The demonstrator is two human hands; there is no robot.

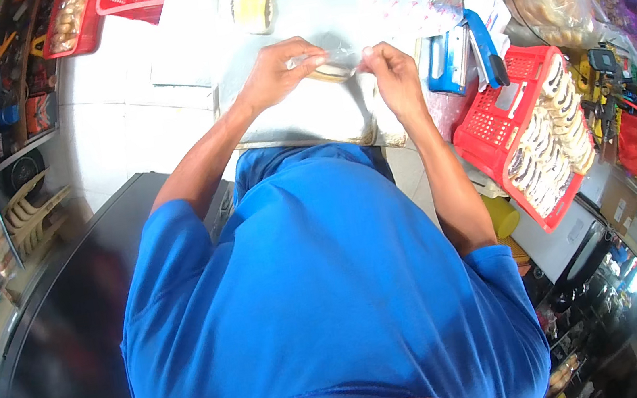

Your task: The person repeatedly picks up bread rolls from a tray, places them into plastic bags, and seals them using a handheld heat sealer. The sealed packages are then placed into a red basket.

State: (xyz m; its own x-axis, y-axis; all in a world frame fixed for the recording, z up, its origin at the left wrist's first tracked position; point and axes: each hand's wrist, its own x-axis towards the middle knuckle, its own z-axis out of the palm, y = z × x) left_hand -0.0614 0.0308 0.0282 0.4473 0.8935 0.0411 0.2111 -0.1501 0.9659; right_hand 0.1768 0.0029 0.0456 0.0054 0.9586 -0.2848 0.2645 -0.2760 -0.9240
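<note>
Between my two hands hangs a small clear plastic bag [342, 56] with a piece of filled bread [332, 73] inside it. My left hand [289, 68] pinches the bag's left side between thumb and fingers. At the right end of the bag, the fingers of my right hand [392, 69] are closed on its edge. Bag and bread are over the pale work table [307, 116], close to its near edge. Glare washes out much of the tabletop, and the bag's exact outline is hard to make out.
Right of my hands, a blue stapler [449, 66] rests beside printed plastic wrappers [401, 3]. A red basket [481, 118] holds rows of filled rolls [548, 136]. Yellow-topped bread [253, 0] lies at the table's far side. Another red basket [88, 39] with packed buns stands at upper left.
</note>
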